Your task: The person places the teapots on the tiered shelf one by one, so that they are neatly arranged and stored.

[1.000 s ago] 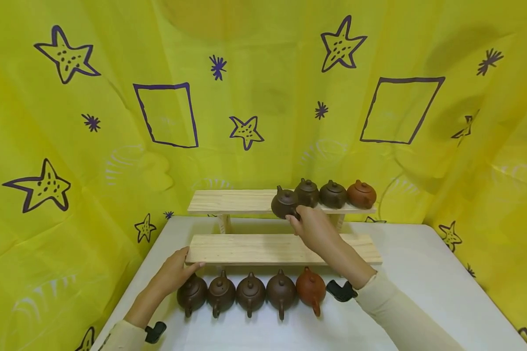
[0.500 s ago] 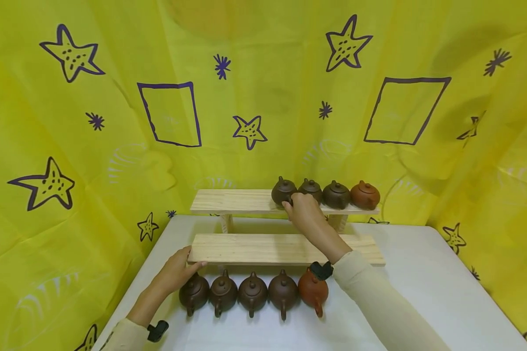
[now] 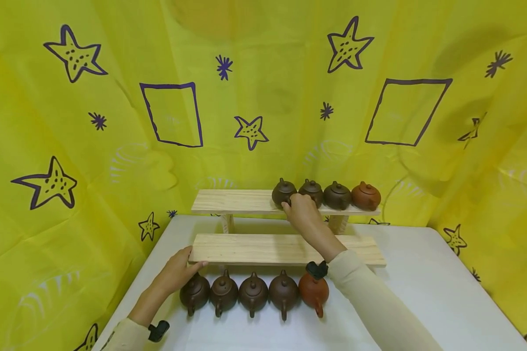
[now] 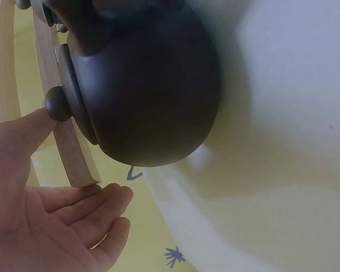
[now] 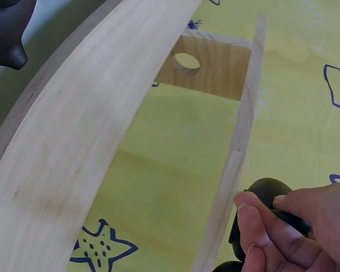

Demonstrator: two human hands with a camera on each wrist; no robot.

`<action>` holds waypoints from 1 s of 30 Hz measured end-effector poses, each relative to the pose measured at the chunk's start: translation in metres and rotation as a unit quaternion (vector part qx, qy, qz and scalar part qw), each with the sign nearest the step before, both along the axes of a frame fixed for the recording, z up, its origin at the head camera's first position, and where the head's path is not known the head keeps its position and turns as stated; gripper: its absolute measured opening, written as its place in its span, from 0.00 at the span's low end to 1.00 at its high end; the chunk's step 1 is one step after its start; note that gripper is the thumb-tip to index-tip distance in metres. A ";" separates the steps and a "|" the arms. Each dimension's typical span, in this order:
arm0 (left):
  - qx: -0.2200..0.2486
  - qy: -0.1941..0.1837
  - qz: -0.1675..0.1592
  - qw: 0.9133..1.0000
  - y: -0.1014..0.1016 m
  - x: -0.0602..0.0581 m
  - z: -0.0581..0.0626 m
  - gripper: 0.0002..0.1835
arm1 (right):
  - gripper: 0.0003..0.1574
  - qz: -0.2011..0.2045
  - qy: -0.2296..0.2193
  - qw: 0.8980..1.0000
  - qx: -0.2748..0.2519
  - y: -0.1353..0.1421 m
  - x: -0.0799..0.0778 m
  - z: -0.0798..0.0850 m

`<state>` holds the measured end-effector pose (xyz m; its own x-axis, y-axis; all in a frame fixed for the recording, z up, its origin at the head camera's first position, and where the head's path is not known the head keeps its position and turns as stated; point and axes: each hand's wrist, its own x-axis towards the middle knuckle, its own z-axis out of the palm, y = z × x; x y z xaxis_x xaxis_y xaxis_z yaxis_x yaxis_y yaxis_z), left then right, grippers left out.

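Observation:
My right hand (image 3: 306, 214) pinches the handle of a dark brown teapot (image 3: 283, 191), which stands upright on the upper wooden shelf (image 3: 233, 200). In the right wrist view, the fingers and thumb partly cover this teapot (image 5: 267, 191). My left hand (image 3: 172, 273) touches the left end of the lower wooden shelf (image 3: 250, 247), its thumb along the front edge. The left wrist view shows extended, relaxed fingers (image 4: 96, 212) against the plank's end. The thumb is close to the lid knob of the leftmost dark teapot (image 4: 153, 85); whether they touch I cannot tell.
Two dark teapots (image 3: 337, 195) and a reddish teapot (image 3: 366, 196) stand right of the held one. Below the lower shelf, several dark teapots (image 3: 253, 292) and a reddish teapot (image 3: 314, 291) line the white table (image 3: 421, 282). A yellow patterned cloth (image 3: 263, 73) surrounds it.
My right hand has moved the dark teapot back and up onto the upper shelf, in line with the others, and still grips its handle. The left hand has stayed at the lower shelf's end.

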<state>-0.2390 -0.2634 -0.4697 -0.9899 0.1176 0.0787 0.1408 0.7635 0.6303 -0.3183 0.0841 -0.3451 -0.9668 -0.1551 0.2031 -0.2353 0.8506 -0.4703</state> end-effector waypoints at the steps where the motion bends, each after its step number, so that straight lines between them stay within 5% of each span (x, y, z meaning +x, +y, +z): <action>1: 0.000 0.000 0.001 1.000 0.000 0.000 -0.001 0.40 | 0.22 0.000 -0.002 1.000 -0.001 -0.001 -0.001 0.000; 13: 0.001 -0.002 0.003 1.000 0.002 0.000 0.001 0.40 | 0.23 0.000 -0.005 1.000 -0.016 -0.004 -0.004 -0.002; 30: -0.003 -0.007 0.006 1.000 0.003 0.000 0.003 0.41 | 0.38 0.001 0.023 0.999 -0.022 0.006 -0.003 -0.008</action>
<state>-0.2387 -0.2608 -0.4667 -0.9923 0.1057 0.0646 0.1228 0.7693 0.6269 -0.3211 0.0899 -0.3528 -0.9561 -0.1470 0.2535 -0.2590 0.8283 -0.4968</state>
